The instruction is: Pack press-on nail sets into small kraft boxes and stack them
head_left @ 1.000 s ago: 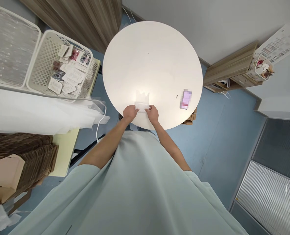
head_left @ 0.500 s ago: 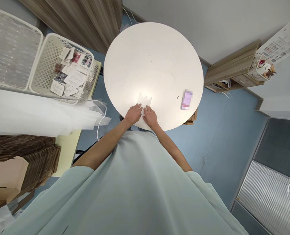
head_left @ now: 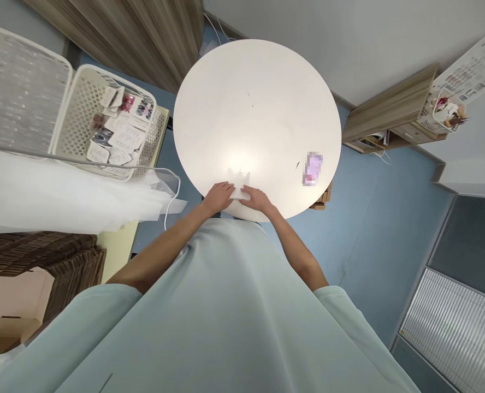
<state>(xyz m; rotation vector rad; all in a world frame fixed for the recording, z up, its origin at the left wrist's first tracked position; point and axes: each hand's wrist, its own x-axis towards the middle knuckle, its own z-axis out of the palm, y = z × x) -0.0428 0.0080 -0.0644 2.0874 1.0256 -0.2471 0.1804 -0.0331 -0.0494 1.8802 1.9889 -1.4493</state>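
A small white sheet (head_left: 238, 185) with pointed tips along its far edge lies near the front edge of the round white table (head_left: 250, 71). It looks thin, like folded paper or soft wrapping; which of these I cannot tell. My left hand (head_left: 219, 197) grips its left side, fingers together. On the opposite side, my right hand (head_left: 257, 198) pinches it, the fingertips pointing inward. The thumbs are partly hidden.
A blurred pinkish-purple item (head_left: 312, 168) lies on the table's right. To the left stand a white basket (head_left: 68, 117) of cards, white wrapping sheets (head_left: 62, 191) and flattened cardboard boxes (head_left: 76, 273). A wooden cabinet (head_left: 390, 112) is at the right.
My hands have drawn apart and shifted a little toward my body, now at the sheet's two sides. The sheet has moved slightly nearer, and more of it shows.
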